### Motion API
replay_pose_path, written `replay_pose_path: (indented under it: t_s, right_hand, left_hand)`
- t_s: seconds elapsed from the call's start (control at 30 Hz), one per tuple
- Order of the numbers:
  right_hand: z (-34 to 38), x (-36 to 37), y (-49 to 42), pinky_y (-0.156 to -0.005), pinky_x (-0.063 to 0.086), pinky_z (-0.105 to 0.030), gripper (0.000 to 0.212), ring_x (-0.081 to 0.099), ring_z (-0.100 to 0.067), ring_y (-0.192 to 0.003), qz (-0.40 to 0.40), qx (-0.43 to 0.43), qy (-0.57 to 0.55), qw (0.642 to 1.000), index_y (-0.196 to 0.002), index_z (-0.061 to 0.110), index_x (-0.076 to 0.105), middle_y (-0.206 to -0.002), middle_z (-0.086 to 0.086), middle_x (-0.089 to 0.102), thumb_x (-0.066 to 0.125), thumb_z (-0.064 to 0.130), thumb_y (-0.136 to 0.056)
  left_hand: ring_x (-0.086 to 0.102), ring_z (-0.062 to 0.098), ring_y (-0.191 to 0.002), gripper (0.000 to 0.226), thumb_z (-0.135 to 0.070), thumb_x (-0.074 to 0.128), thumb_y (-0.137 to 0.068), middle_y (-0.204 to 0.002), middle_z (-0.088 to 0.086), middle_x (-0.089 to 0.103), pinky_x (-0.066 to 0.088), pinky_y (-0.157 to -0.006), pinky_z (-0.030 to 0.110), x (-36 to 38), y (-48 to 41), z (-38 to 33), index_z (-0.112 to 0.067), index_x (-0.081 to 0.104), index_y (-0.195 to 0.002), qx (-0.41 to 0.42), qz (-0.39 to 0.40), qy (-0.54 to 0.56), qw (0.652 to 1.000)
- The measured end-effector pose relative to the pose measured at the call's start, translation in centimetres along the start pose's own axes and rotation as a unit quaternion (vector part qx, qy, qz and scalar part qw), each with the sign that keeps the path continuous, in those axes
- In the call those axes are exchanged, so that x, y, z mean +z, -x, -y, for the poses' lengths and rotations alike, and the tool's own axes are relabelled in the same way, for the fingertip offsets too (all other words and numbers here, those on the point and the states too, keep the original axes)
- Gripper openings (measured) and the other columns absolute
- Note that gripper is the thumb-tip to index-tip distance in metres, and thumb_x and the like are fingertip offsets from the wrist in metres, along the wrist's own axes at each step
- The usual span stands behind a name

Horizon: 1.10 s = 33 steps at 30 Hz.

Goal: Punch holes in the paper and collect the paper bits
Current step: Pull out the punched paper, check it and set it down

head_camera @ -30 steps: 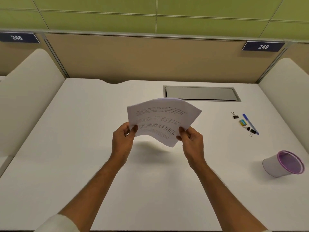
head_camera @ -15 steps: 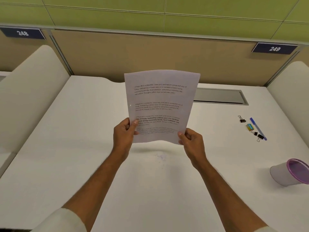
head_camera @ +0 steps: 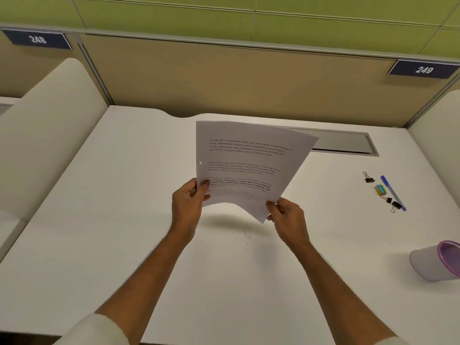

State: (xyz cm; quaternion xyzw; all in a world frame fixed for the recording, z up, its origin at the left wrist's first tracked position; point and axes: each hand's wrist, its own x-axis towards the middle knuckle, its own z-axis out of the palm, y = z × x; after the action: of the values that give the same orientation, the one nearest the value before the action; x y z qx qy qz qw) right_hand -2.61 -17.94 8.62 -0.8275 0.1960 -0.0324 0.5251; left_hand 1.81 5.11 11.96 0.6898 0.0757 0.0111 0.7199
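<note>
A printed sheet of paper (head_camera: 249,158) is held up above the white desk (head_camera: 124,220), tilted to the right with its lower edge curled. My left hand (head_camera: 188,202) pinches its lower left edge. My right hand (head_camera: 286,215) pinches its lower right corner. A small hole (head_camera: 200,163) shows near the sheet's left margin. Tiny paper bits (head_camera: 245,236) lie scattered on the desk under the sheet. A lilac cup (head_camera: 438,261) with a purple rim lies on its side at the right edge. No punch is in view.
On the right of the desk lie a blue pen (head_camera: 393,192), a small yellow-green eraser (head_camera: 380,189) and black binder clips (head_camera: 368,178). A grey cable hatch (head_camera: 348,143) sits at the back. Padded dividers (head_camera: 49,135) flank the desk.
The sheet rose from a drooping curl to upright, then tilted down and to the right. Both hands kept their hold. The view shifted slightly left.
</note>
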Motion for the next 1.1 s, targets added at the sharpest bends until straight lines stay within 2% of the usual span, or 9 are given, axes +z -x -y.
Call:
replay_pose_path:
  t_s: [0.1, 0.2, 0.3, 0.37, 0.43, 0.53, 0.73, 0.93, 1.1]
  right_hand:
    - [-0.1, 0.1, 0.0, -0.075, 0.055, -0.033, 0.017, 0.070, -0.016, -0.080, -0.012, -0.002, 0.028, 1.000, -0.104, 0.022, 0.075, -0.086, 0.006, 0.076, 0.059, 0.028, -0.097]
    - [-0.2, 0.1, -0.1, -0.073, 0.058, -0.037, 0.014, 0.071, -0.013, -0.069, -0.002, 0.005, 0.015, 1.000, -0.097, 0.024, 0.073, -0.078, 0.006, 0.076, 0.059, 0.027, -0.097]
    - [-0.3, 0.2, -0.1, -0.071, 0.056, -0.031, 0.016, 0.070, -0.012, -0.072, -0.005, -0.008, 0.033, 0.999, -0.102, 0.026, 0.074, -0.079, 0.008, 0.076, 0.059, 0.030, -0.097]
    - [-0.3, 0.2, 0.0, -0.068, 0.051, -0.029, 0.014, 0.066, -0.013, -0.072, -0.025, -0.014, 0.038, 0.999, -0.094, 0.024, 0.074, -0.078, 0.006, 0.073, 0.061, 0.031, -0.096]
    - [-0.3, 0.3, 0.1, -0.071, 0.050, -0.028, 0.012, 0.065, -0.011, -0.079, -0.044, -0.026, 0.023, 0.998, -0.092, 0.022, 0.072, -0.083, 0.005, 0.072, 0.064, 0.030, -0.095]
    - [0.2, 0.2, 0.3, -0.083, 0.054, -0.027, 0.013, 0.067, -0.006, -0.090, -0.039, -0.025, -0.045, 0.998, -0.102, 0.019, 0.073, -0.095, 0.009, 0.075, 0.064, 0.024, -0.096]
    - [1.0, 0.1, 0.4, -0.091, 0.058, -0.044, 0.015, 0.071, -0.018, -0.098, -0.015, -0.023, -0.125, 0.992, -0.106, 0.025, 0.073, -0.102, 0.009, 0.077, 0.064, 0.020, -0.096]
    - [1.5, 0.7, 0.8, -0.087, 0.060, -0.041, 0.016, 0.071, -0.012, -0.095, -0.026, -0.038, -0.122, 0.991, -0.108, 0.023, 0.072, -0.103, 0.012, 0.077, 0.059, 0.017, -0.100]
    - [2.0, 1.6, 0.5, -0.078, 0.059, -0.041, 0.019, 0.070, -0.019, -0.088, -0.024, -0.051, -0.114, 0.992, -0.098, 0.026, 0.072, -0.095, 0.012, 0.077, 0.058, 0.015, -0.101]
  left_hand:
    - [0.071, 0.010, -0.091, 0.017, -0.021, 0.062, -0.100, -0.104, -0.009, 0.078, 0.059, -0.091, 0.037, 0.0, 0.2, 0.2, -0.026, 0.073, -0.112, -0.006, 0.001, 0.000, 1.000]
    - [0.070, 0.010, -0.089, 0.018, -0.019, 0.062, -0.099, -0.102, -0.011, 0.078, 0.059, -0.092, 0.040, 0.0, 0.4, 0.2, -0.030, 0.073, -0.108, -0.007, 0.002, 0.004, 1.000]
    - [0.068, 0.011, -0.086, 0.019, -0.022, 0.064, -0.098, -0.101, -0.011, 0.078, 0.058, -0.094, 0.046, -0.2, 0.5, 0.3, -0.039, 0.073, -0.102, -0.011, 0.003, -0.004, 1.000]
    - [0.068, 0.012, -0.086, 0.019, -0.023, 0.064, -0.098, -0.101, -0.010, 0.078, 0.057, -0.094, 0.049, -0.3, 0.5, 0.3, -0.040, 0.074, -0.101, -0.011, 0.002, -0.004, 1.000]
    - [0.069, 0.010, -0.089, 0.020, -0.021, 0.064, -0.098, -0.102, -0.011, 0.078, 0.058, -0.093, 0.045, -0.4, 0.5, 0.2, -0.038, 0.073, -0.102, -0.008, 0.002, 0.000, 1.000]
    - [0.069, 0.005, -0.089, 0.020, -0.018, 0.062, -0.099, -0.100, -0.015, 0.078, 0.060, -0.088, 0.038, -0.6, 0.5, -0.1, -0.035, 0.072, -0.104, -0.001, 0.004, 0.008, 1.000]
    - [0.067, 0.008, -0.084, 0.017, -0.020, 0.063, -0.098, -0.098, -0.012, 0.078, 0.059, -0.090, 0.036, -0.9, 0.3, -0.3, -0.034, 0.074, -0.101, -0.001, 0.009, 0.008, 1.000]
    - [0.069, 0.009, -0.086, 0.019, -0.019, 0.064, -0.098, -0.099, -0.011, 0.078, 0.061, -0.085, 0.032, -1.0, 0.3, -0.1, -0.036, 0.074, -0.098, -0.001, 0.007, 0.010, 1.000]
    - [0.070, 0.003, -0.086, 0.017, -0.018, 0.063, -0.099, -0.098, -0.015, 0.078, 0.062, -0.074, 0.028, -1.9, -0.2, 0.3, -0.031, 0.073, -0.102, -0.005, -0.015, 0.010, 1.000]
